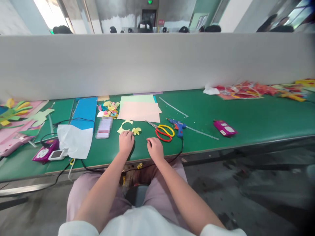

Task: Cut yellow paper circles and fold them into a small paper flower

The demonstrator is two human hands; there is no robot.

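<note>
My left hand (126,142) rests at the table's near side with its fingers curled. Its fingertips lie against the lower edge of a pale yellow paper scrap (119,129) that has a round cutout. Just to the right of those fingers is a small yellow paper flower (136,131). My right hand (156,149) is closed on the green table, its fingers bent inward; whatever either hand may hold is hidden. Beside the right hand, scissors (165,132) with one red and one yellow handle lie partly open. A blue glue gun (179,127) lies further right, a glue stick behind it.
Paper sheets (140,111) and a pile of small cut paper pieces (108,108) lie ahead, near a blurred phone-like rectangle (104,127). White paper (76,141) and a purple packet (48,151) are left; another purple packet (224,128) is right. A grey partition (157,65) stands behind.
</note>
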